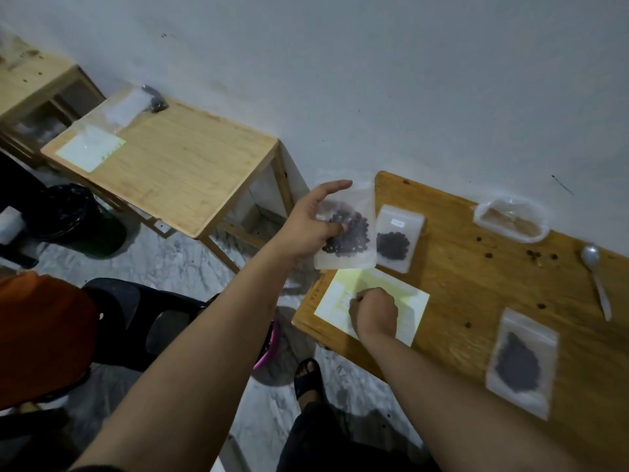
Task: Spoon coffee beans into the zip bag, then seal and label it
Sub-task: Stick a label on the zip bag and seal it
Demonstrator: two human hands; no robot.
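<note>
Brown wooden surface (476, 294) against a white wall (374, 80); three clear bean-filled zip bags, one (347, 233) gripped in my left hand (306, 233); right hand (374, 313) pinching at the yellow-white label sheet (408, 298).

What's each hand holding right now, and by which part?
Left hand holds the zip bag of beans by its left edge. Right hand pinches at the label sheet; what it grips cannot be told.

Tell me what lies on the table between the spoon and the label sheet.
Head view: bare wood with a few stray beans between spoon and label sheet; no bag.
</note>
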